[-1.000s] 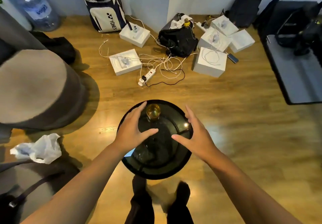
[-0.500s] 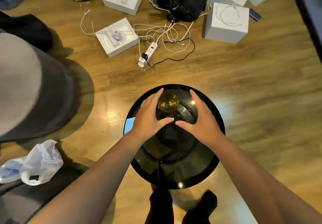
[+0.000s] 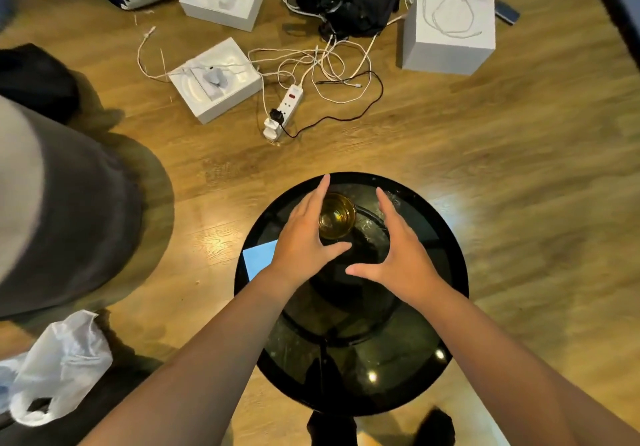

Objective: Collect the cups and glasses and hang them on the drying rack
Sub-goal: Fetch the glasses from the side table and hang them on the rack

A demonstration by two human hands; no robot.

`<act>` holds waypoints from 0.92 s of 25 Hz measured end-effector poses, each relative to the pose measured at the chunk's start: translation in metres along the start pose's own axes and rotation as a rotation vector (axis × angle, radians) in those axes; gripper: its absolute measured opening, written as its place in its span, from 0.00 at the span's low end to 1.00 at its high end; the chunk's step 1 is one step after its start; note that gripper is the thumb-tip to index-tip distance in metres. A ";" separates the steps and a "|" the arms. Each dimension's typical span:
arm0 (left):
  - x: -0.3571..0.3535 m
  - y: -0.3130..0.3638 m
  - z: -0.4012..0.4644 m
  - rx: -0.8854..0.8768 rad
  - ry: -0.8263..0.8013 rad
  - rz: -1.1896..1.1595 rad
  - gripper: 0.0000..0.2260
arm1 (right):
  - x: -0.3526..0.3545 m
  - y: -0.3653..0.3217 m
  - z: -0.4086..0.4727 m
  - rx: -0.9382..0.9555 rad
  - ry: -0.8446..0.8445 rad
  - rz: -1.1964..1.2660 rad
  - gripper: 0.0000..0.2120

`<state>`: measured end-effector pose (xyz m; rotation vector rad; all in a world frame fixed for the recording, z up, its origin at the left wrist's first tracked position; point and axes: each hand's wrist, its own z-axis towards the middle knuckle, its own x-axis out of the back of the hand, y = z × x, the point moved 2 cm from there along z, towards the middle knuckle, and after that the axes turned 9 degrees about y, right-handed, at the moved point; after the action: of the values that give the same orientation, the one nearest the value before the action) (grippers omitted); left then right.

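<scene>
A small amber glass (image 3: 336,220) stands on the round black glass tabletop (image 3: 446,248), toward its 12 o'clock edge. The left hand (image 3: 304,241) lies at the glass's 9 o'clock side, fingers (image 3: 317,196) straight and together, reaching past the rim, thumb (image 3: 334,249) spread wide and curving under the glass at 6 o'clock. Whether the palm touches the glass cannot be told. The right hand (image 3: 398,255) is at 3 o'clock, just apart from the glass, fingers (image 3: 384,204) straight, thumb stretched out toward 9 o'clock; it holds nothing. Both hands are spread open, framing the glass. A blue sheet (image 3: 259,260) shows under the tabletop at its 9 o'clock edge. On the wooden floor at 12 o'clock lie a white power strip (image 3: 285,107), tangled cables and white boxes (image 3: 448,33).
</scene>
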<state>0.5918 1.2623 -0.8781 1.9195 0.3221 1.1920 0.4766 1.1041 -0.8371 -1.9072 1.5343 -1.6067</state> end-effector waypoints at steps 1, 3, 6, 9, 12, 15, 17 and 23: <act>-0.003 -0.002 0.001 0.009 0.011 -0.018 0.57 | -0.003 0.002 0.000 -0.006 -0.004 0.012 0.65; -0.010 -0.006 0.004 0.012 0.028 -0.034 0.57 | -0.007 0.006 0.000 -0.032 -0.008 0.041 0.65; -0.020 -0.011 0.004 0.027 0.058 -0.052 0.56 | -0.012 0.010 0.000 -0.062 0.001 0.062 0.65; -0.027 -0.014 0.004 0.047 0.092 -0.076 0.55 | -0.011 0.012 -0.001 -0.064 0.002 0.070 0.65; -0.026 -0.016 0.006 0.049 0.098 -0.069 0.54 | -0.007 0.013 -0.005 -0.054 -0.003 0.077 0.66; -0.017 -0.007 0.001 0.048 0.087 -0.062 0.54 | 0.005 0.010 -0.010 -0.038 0.014 0.074 0.67; -0.004 0.006 -0.004 0.025 0.070 -0.070 0.54 | 0.017 0.003 -0.015 -0.038 0.017 0.067 0.67; 0.064 0.098 -0.024 -0.129 0.033 -0.046 0.56 | 0.069 -0.054 -0.039 0.006 0.050 0.055 0.67</act>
<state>0.5847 1.2516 -0.7591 1.7739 0.2973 1.1866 0.4649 1.0901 -0.7432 -1.8183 1.5850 -1.6459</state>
